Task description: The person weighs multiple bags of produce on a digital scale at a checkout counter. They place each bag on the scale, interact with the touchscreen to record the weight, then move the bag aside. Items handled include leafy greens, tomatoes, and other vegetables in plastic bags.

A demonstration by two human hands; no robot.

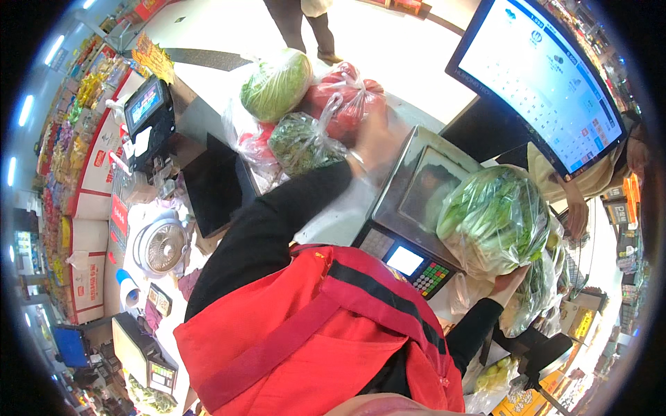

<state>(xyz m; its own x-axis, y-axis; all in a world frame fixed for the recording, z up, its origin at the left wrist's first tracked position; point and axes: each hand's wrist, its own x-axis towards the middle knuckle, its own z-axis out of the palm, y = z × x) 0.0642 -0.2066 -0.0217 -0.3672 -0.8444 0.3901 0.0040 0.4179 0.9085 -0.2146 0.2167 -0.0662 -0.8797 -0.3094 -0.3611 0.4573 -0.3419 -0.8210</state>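
My left hand (382, 143), blurred by motion, is beside a clear bag of red produce, perhaps tomatoes (346, 99); whether it grips anything cannot be made out. Close to that wrist lies a knotted clear bag of dark green vegetables (299, 143). Behind it rests a bagged round cabbage (276, 86). At the right, my right hand (510, 283) grips the lower edge of a large clear bag of leafy lettuce (494, 218), its fingers partly hidden. The bag overlaps the right side of a weighing scale (406, 203), whose metal plate shows nothing else on it.
A touchscreen monitor (541, 78) stands at the far right, with a person's hand (576, 210) below it. More bagged greens (536, 291) lie beyond my right hand. At left are a payment terminal (148, 114) and a small fan (162, 247). Another person's legs (304, 28) show across the counter.
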